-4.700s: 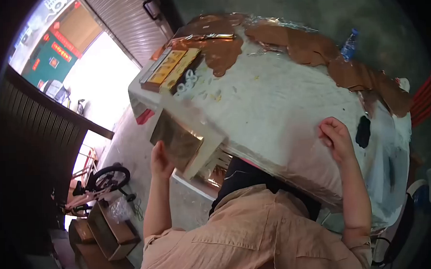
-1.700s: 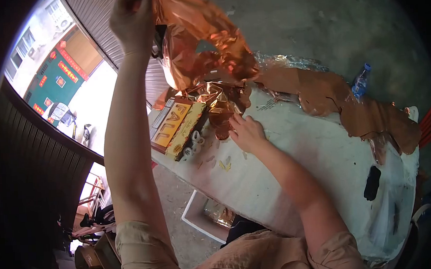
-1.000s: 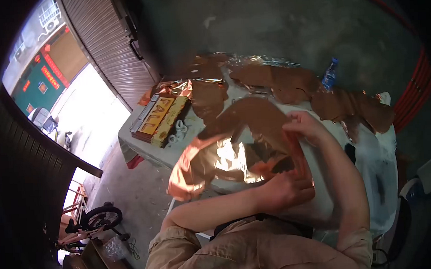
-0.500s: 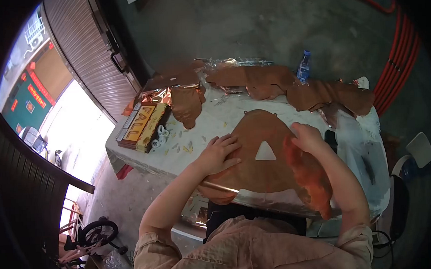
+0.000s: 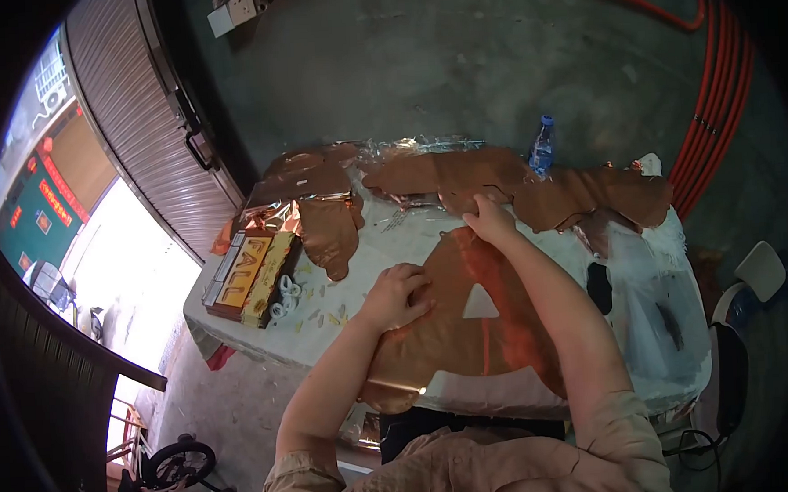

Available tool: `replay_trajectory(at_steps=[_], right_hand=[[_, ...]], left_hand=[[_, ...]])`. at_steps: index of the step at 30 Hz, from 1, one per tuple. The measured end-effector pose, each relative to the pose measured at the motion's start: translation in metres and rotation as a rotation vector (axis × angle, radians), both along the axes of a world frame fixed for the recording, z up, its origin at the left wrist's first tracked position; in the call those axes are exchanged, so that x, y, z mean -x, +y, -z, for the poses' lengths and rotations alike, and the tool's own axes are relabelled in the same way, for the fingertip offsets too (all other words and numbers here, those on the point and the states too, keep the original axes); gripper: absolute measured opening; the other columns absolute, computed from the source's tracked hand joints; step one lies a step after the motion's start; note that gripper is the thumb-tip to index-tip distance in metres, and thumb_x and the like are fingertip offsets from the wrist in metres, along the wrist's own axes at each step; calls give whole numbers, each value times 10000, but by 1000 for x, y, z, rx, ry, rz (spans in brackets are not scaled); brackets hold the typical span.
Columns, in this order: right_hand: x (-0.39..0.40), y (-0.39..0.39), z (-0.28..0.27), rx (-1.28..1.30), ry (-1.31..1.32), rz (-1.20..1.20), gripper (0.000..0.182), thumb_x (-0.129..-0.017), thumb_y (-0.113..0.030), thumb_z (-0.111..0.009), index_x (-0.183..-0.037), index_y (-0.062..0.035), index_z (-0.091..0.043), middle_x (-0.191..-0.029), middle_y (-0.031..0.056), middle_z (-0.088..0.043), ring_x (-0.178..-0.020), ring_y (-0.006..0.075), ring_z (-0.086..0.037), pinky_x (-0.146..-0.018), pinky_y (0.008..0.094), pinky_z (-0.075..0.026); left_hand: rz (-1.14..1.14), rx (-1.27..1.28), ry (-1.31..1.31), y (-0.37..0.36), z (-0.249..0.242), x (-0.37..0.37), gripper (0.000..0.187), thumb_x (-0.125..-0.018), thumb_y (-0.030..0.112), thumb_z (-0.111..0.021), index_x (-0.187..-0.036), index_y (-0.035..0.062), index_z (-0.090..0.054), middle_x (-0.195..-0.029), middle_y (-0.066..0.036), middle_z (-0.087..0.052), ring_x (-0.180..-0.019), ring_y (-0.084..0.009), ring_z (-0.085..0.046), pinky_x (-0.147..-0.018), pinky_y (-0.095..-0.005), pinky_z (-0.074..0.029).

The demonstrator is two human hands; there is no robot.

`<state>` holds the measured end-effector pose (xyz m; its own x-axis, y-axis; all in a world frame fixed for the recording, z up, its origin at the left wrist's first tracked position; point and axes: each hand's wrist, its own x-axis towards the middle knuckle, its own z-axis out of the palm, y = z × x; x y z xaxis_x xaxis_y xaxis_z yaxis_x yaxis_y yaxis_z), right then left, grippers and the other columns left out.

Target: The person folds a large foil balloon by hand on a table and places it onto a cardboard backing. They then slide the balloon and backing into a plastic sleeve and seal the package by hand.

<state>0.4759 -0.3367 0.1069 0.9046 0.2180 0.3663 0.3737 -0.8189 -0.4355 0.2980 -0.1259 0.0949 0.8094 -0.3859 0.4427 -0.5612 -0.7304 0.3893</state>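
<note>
Bike [image 5: 182, 464] on floor at far L, well apart from table [image 5: 385, 238]. Near table's L end: FALL box [image 5: 241, 275], set at a slant, w/ white rings [image 5: 284, 295] just beside its R side & small scraps [image 5: 336, 317] next to them. Brown foil piece [image 5: 328, 240] lies behind, its rounded end pointing toward front.

L hand [image 5: 399, 298] is palm down, fingers spread, resting on L edge of A-shaped foil [image 5: 459, 331]; open, not gripping. Bare white cloth btwn this hand & rear foil gives some open room; front is tight, as foil's lower L corner reaches table's front edge.

A-shaped foil lies at front-center of table, narrow end to rear. Looks copper-brown, shiny, thin, w/ redder streaks down R half, bright glint at lower L, triangular cutout mid & wide gap btwn its 2 legs. R forearm passes over its R side.

R hand [image 5: 491, 217] is at foil's top end, close to long brown foil [image 5: 448, 171] along rear edge; fingers bent, can't tell if pinching anything.

Farther R: bottle [image 5: 542, 149] upright at rear, black item [image 5: 599, 287] beyond R forearm, clear plastic [image 5: 647, 296] over R end, then chair [image 5: 758, 274] off table.
</note>
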Motion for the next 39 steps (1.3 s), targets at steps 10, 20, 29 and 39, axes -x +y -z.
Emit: replay_trajectory(at_steps=[10,20,29,39], right_hand=[[-54,30,18,-117,152,43,302,-808,-264,-660,-1009,-48,-594,-965,156,-632,-881,304,-650,-759,430,-526],[56,-76,-101,-796,191,-512,47,-917,-66,-571,-932,-26,-553,-730,48,-649,-498,54,-511,-431,196,-374],[189,-293,-145,-697,402,-89,125,-887,-121,-605,-926,-11,-649,-676,12,-591,-538,44,-479,-463,195,-333],[261,-448,-131,-781,553,-192,171,-832,-150,-636,-830,21,-641,-587,49,-569,-422,77,-448,-395,210,-279]], left_hand=[[-31,-29,49,2,-2,0,425,-736,295,-700,-1103,92,-632,-1193,-94,-572,-1154,-280,-508,-988,-421,-371],[130,10,16,2,-5,-9,384,-733,177,-700,-1079,29,-620,-1195,-170,-574,-1105,-361,-547,-942,-429,-453],[47,-21,36,-2,-5,-2,366,-767,146,-676,-1104,19,-607,-1223,-160,-573,-1135,-349,-534,-977,-415,-431],[-32,-55,96,-7,-7,4,354,-783,141,-655,-1106,7,-600,-1245,-171,-560,-1168,-347,-514,-999,-408,-412]])
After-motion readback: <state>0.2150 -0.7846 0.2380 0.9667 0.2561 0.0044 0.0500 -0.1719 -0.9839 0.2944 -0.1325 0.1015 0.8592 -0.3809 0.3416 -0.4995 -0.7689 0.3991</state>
